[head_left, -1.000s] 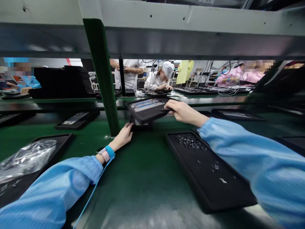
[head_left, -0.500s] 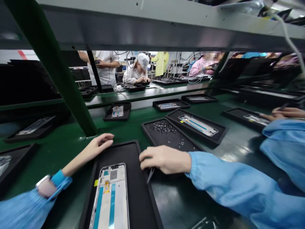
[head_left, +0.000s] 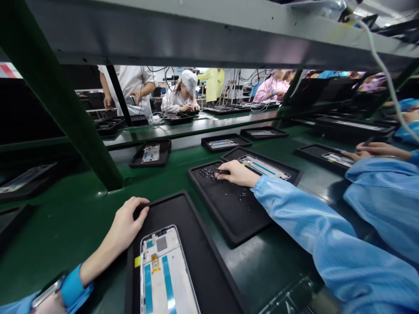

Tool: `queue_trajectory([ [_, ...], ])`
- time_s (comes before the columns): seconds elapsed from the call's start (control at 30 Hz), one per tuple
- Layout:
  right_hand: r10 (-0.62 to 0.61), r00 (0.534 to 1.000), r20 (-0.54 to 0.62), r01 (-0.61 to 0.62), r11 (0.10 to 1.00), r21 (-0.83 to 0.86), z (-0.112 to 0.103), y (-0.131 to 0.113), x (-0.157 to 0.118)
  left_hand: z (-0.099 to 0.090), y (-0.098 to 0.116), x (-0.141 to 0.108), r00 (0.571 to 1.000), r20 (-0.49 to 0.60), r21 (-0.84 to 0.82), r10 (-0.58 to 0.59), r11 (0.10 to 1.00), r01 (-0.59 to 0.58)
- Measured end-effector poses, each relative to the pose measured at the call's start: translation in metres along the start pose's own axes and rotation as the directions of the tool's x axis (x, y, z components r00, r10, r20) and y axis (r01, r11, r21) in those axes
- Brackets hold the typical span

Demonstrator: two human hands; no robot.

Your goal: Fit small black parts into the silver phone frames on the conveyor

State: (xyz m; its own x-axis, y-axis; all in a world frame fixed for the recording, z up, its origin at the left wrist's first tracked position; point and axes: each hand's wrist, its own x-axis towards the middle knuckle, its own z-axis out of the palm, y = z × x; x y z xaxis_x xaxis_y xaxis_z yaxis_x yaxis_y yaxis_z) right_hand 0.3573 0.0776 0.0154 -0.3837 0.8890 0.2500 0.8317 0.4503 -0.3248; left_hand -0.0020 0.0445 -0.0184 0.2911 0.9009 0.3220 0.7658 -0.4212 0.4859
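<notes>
My right hand (head_left: 238,173) is closed on dark tweezers (head_left: 222,171), over the far end of a black tray (head_left: 229,213) of small dark parts (head_left: 205,172). A few more of these parts lie loose near the tray's middle. My left hand (head_left: 126,222) has its thumb and fingers apart at the far left corner of a nearer black tray (head_left: 209,261). In that tray lies a silver phone frame (head_left: 176,279) with blue strips, an orange flex piece and a yellow tab at its left edge.
Further black trays with phone frames (head_left: 151,152) stand around on the green bench (head_left: 75,222). A green post (head_left: 72,113) rises at left under a grey shelf (head_left: 196,35). Another person's hands (head_left: 369,150) work at right; more people sit or stand beyond.
My right hand has moved from beside the near tray, away and up, over the small parts with the tweezers. My left hand stays at the tray's corner. The view has shifted slightly.
</notes>
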Motion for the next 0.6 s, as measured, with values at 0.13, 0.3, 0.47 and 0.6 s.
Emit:
queue_trajectory([
  [0.13,-0.010,1.000,-0.004,0.010,1.000,0.013,0.005,0.001,-0.002,-0.002,0.002,-0.001,1.000,0.004,-0.022,-0.019,1.000,0.019],
  [0.3,-0.037,0.998,-0.044,0.039,0.999,0.034,0.008,0.004,-0.001,-0.002,0.004,-0.001,1.000,0.004,-0.033,-0.009,0.999,0.009],
  [0.47,-0.046,0.995,-0.092,0.050,0.998,0.048,0.012,0.008,0.000,-0.001,0.000,-0.002,1.000,0.012,-0.042,-0.006,0.999,0.007],
  [0.6,-0.050,0.995,-0.090,0.055,0.997,0.053,0.015,0.012,0.001,-0.002,-0.001,-0.002,1.000,0.013,-0.045,-0.001,0.999,0.001],
])
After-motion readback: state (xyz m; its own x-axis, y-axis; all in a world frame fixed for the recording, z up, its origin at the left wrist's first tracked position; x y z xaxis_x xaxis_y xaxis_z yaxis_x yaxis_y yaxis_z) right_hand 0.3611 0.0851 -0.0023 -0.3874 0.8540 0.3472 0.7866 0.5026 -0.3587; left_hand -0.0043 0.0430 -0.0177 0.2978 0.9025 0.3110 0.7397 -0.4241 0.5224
